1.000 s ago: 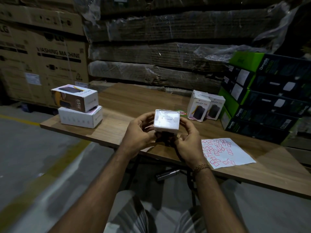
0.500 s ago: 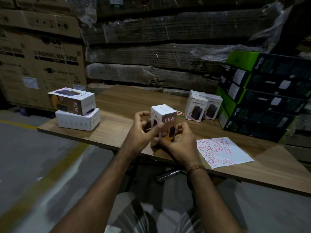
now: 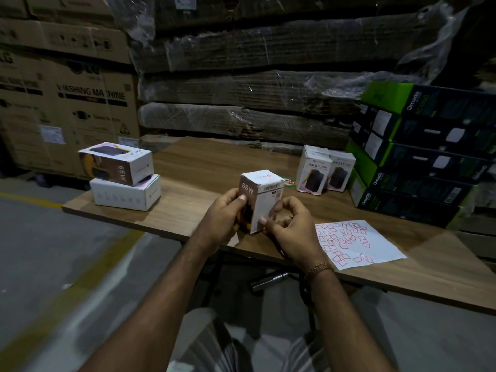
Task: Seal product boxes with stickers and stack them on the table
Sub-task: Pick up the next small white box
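Observation:
A white 65W product box (image 3: 264,196) stands upright at the near edge of the wooden table (image 3: 204,162). My left hand (image 3: 224,217) grips its left side, thumb on the front face. My right hand (image 3: 291,228) holds its right side with curled fingers near the lower corner. A white sticker sheet (image 3: 354,241) with several red-bordered stickers lies just right of my right hand. On the table's left end another 65W box (image 3: 116,163) lies on top of a flat white box (image 3: 124,193).
Two Halley boxes (image 3: 326,173) stand at the back right of the table, next to a stack of green and black cartons (image 3: 418,154). Wrapped cardboard stacks and large washing machine cartons (image 3: 67,103) rise behind the table. A small round sticker (image 3: 289,182) lies behind the held box.
The box went from lying flat between my hands, its white face toward me, to standing upright, and it has since turned so its barcode side shows. Both hands kept hold of it.

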A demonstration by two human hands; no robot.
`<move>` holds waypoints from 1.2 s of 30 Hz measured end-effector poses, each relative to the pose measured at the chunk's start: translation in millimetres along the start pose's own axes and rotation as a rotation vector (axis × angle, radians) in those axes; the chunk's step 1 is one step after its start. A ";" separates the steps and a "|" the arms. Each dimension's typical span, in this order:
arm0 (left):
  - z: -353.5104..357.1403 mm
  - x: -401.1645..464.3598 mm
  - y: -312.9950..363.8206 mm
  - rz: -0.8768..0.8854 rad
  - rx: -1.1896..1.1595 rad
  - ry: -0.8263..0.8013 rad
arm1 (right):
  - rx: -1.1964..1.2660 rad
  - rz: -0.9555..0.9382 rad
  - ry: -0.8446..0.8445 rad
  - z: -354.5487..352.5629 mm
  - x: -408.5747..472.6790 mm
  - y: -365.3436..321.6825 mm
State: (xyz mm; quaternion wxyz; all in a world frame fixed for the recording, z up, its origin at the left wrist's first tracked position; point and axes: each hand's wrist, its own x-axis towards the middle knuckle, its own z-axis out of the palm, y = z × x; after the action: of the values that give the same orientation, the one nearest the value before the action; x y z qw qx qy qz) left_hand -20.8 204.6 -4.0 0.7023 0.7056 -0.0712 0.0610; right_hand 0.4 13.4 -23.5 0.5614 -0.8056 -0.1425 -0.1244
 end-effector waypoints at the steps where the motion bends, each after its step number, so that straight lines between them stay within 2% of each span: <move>1: 0.4 0.4 -0.5 0.004 0.025 0.006 | 0.013 0.015 0.006 0.7 0.2 -0.6; 6: 0.9 -4.3 3.1 0.023 0.033 -0.002 | 0.037 0.003 0.055 0.4 -2.7 -7.7; 10: 0.3 -7.3 -0.3 0.087 0.206 0.002 | 0.079 -0.014 0.059 0.6 -3.9 -6.9; 18: -1.4 -3.6 -4.5 0.090 0.245 -0.031 | -0.077 -0.072 0.174 2.5 -2.1 -5.4; 27: 0.4 -1.3 -12.5 0.108 0.387 0.113 | -0.089 -0.036 0.183 3.5 -2.1 -6.3; 32: 17.5 -17.0 -5.3 0.277 0.529 0.336 | -0.113 -0.038 0.203 6.1 -2.5 -4.1; 36: 30.6 -32.8 -6.1 0.604 0.574 0.527 | -0.055 -0.002 0.172 6.0 -1.6 -2.0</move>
State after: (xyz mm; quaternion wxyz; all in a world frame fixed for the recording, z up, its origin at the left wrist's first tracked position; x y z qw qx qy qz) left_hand -52.2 174.5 -16.3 0.4245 0.7792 -0.0729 0.4553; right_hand -1.6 19.6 -24.4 0.5492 -0.8069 -0.0912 -0.1976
